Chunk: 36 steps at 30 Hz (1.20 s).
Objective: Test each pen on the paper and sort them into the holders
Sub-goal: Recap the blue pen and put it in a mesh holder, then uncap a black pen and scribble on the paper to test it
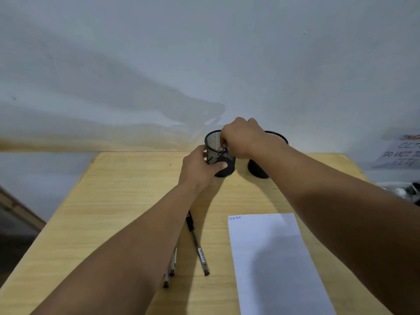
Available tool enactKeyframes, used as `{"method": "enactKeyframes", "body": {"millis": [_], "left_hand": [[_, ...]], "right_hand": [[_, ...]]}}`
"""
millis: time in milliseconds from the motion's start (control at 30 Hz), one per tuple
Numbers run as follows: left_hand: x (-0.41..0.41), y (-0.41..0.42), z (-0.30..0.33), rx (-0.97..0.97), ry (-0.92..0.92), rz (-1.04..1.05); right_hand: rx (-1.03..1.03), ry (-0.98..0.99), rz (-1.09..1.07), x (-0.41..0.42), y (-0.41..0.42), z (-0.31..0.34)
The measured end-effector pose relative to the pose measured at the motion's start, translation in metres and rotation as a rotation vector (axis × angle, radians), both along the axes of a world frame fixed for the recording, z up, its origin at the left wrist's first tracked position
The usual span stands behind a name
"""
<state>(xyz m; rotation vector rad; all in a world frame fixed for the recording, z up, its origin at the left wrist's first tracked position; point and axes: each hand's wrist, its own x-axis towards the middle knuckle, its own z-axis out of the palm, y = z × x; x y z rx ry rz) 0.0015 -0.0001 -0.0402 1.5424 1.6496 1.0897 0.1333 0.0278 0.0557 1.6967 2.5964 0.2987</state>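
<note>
Two black mesh holders stand at the far edge of the wooden table (127, 196). My left hand (200, 165) grips the left holder (214, 142) around its side. Over that holder's rim, my right hand (242, 137) pinches a blue-capped pen (225, 150) whose lower part is inside the mesh. My right forearm partly covers the right holder (258, 168). A white sheet of paper (272, 258) with small blue scribbles at its top left corner lies near right. One clear pen (197, 243) lies left of the paper; two more pens (171, 267) show beside my left forearm.
A pale wall rises right behind the holders. A printed notice (400, 153) and some dark and white objects (406, 190) sit off the table's right side. The table's left edge drops to a dark floor.
</note>
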Motion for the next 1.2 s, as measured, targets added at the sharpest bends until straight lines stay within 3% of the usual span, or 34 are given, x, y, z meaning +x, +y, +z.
{"method": "enactKeyframes", "body": {"millis": [200,400,533,767,1033,1200], "left_hand": [[-0.002,0.001,-0.001,-0.028,0.044,0.011],[-0.014,-0.047,0.015,-0.063,0.009,0.059],[-0.032,-0.104,0.020,-0.078,0.128,-0.015],[-0.032,-0.192,0.020,-0.105,0.320,-0.058],[-0.024,-0.221,0.001,-0.064,0.496,-0.226],[-0.023,-0.224,-0.002,0.005,0.504,-0.233]], "right_hand": [[-0.014,0.129,0.005,0.007,0.001,-0.001],[0.165,0.464,0.038,0.019,-0.032,-0.008],[0.000,0.711,0.053,0.013,-0.064,-0.024],[-0.426,0.657,0.066,-0.026,-0.095,-0.066],[-0.444,0.551,-0.031,-0.054,-0.112,-0.091],[-0.456,0.703,-0.134,-0.055,-0.118,-0.090]]}}
